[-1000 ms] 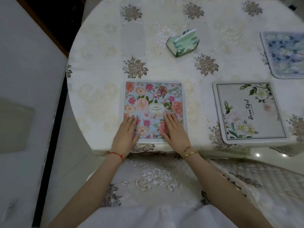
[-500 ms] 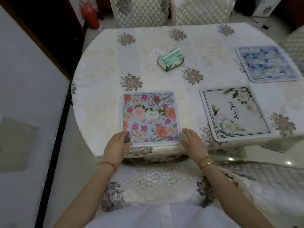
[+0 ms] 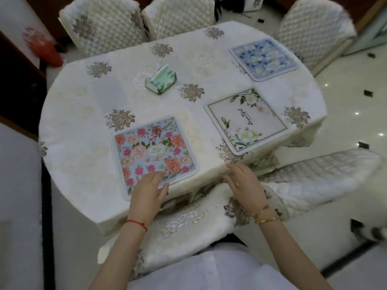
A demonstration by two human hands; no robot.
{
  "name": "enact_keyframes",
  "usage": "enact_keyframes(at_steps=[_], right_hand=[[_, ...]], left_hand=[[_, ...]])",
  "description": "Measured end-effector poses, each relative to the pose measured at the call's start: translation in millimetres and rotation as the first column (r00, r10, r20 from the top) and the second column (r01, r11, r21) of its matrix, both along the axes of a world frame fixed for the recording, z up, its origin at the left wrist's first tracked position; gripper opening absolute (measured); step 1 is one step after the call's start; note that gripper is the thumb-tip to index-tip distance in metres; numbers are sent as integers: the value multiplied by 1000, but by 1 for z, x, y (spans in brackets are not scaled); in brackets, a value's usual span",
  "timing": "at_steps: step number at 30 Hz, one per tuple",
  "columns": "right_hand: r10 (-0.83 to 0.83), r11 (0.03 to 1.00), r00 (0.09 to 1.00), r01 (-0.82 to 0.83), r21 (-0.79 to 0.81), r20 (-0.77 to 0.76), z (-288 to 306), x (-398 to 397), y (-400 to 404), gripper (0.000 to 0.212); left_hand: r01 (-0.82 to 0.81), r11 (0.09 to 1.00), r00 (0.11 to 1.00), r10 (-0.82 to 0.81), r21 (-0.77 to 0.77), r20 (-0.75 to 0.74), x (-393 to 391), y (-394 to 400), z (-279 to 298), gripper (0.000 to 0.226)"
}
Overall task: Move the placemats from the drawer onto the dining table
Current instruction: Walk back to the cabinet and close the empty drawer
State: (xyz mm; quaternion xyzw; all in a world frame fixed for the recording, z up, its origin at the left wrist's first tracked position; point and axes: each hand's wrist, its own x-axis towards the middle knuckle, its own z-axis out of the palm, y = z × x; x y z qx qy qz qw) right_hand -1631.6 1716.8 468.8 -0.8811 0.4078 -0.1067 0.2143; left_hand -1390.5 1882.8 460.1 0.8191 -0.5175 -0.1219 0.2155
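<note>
Three placemats lie flat on the dining table, which has a cream flowered cloth. A pink-rose placemat sits at the near edge. A white placemat with green leaves and script lies to its right, and a blue-flowered placemat sits at the far right. My left hand rests with fingers spread on the near edge of the pink-rose placemat. My right hand hovers open at the table's edge, off the mats, holding nothing. No drawer is in view.
A green tissue box stands mid-table. Quilted white chairs ring the far side, another chair is at my right and one chair back is under my arms. A red object lies by the dark wall at left. Glossy floor is at right.
Both hands have slid back off the pink-rose placemat towards the table's edge, the right one clear of it. The view has pulled back and tilted, showing the whole table and chairs.
</note>
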Motion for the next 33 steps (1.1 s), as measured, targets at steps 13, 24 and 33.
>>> enact_keyframes(at_steps=[13,24,33], right_hand=[[-428,898,897,436,-66,108,24,-207,29,32],[-678,724,729,684,-85,89,22,-440,46,34],[-800,599,596,800,33,71,-9,-534,15,35]], left_hand=[[364,930,930,-360,-52,70,-153,-91,34,30],[568,815,819,-574,-115,-15,-389,-147,44,28],[685,724,722,-689,-76,-56,-498,-226,40,25]])
